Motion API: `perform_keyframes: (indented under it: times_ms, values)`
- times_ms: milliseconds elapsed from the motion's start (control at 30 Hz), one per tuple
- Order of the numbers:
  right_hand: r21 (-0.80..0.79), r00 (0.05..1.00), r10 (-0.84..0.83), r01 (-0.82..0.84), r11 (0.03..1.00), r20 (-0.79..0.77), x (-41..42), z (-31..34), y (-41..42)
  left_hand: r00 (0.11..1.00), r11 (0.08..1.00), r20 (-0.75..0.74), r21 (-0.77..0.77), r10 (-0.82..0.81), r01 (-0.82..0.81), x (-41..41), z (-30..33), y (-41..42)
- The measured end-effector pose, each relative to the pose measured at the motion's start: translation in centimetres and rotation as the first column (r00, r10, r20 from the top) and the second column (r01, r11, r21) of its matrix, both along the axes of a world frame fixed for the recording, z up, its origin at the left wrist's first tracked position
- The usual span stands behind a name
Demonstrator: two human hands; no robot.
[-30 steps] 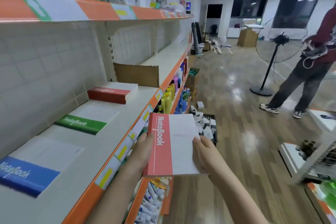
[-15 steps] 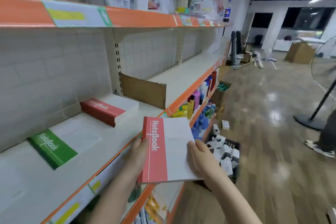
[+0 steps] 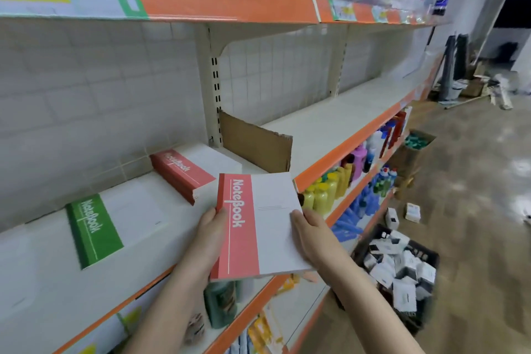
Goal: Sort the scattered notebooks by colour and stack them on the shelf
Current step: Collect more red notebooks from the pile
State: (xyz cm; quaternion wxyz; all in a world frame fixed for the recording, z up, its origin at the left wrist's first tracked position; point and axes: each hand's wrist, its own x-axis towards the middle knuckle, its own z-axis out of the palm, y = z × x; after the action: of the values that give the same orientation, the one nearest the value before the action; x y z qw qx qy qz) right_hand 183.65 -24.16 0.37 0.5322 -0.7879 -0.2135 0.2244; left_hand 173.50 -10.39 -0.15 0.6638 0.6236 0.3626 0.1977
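Note:
I hold a red-and-white notebook (image 3: 258,224) in both hands, just above the front edge of the white shelf (image 3: 330,123). My left hand (image 3: 211,236) grips its red spine side and my right hand (image 3: 309,234) grips its white right edge. A stack of red notebooks (image 3: 186,171) lies on the shelf just behind it, against the tiled back wall. A green notebook (image 3: 94,230) lies flat on the shelf further left.
A cardboard divider (image 3: 255,144) stands upright on the shelf right of the red stack. Bottles (image 3: 344,181) fill the shelf below. A black crate of small boxes (image 3: 402,267) sits on the wooden floor to the right. An upper shelf (image 3: 201,0) hangs overhead.
My view has swung left toward the shelf. The held notebook has moved forward and up, closer to the red stack. The blue notebook and the person have left the view.

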Motion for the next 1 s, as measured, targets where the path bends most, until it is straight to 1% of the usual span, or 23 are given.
perform_keyframes:
  times_ms: [67,167,300,367,567,733,867,1000]
  values:
    - [0.033,0.999,0.039,-0.038,0.999,-0.018,1.2,0.1,1.2,0.998,0.999,0.053,-0.008,0.032,-0.032,0.6,0.5,0.5]
    - [0.055,0.996,0.086,-0.085,0.995,-0.021,2.8,0.5,3.0,0.992,0.995,0.08,-0.019,0.099,-0.098,1.8,0.7,1.9]
    - [0.069,0.986,0.161,-0.163,0.984,0.037,5.2,0.9,5.7,0.978,0.979,0.047,0.007,0.203,-0.203,3.3,1.1,4.2]
    - [0.055,0.981,0.19,-0.192,0.98,0.039,6.4,1.3,7.2,0.968,0.969,0.047,0.003,0.247,-0.247,3.9,1.3,5.3]
    - [0.021,0.949,0.308,-0.31,0.951,0.069,8.8,1.9,11.8,0.942,0.943,0.031,-0.005,0.334,-0.334,5.0,2.1,8.3]
    - [0.034,0.915,0.399,-0.402,0.915,0.068,10.0,2.4,14.3,0.923,0.923,0.02,0.012,0.385,-0.386,5.2,2.3,10.0]
    - [0.029,0.887,0.454,-0.458,0.889,0.078,11.1,2.3,16.5,0.905,0.903,-0.024,0.078,0.424,-0.422,4.5,2.1,11.3]
    - [0.009,0.855,0.493,-0.501,0.866,0.164,12.2,2.4,19.1,0.884,0.878,-0.077,0.181,0.461,-0.442,4.2,2.0,12.6]
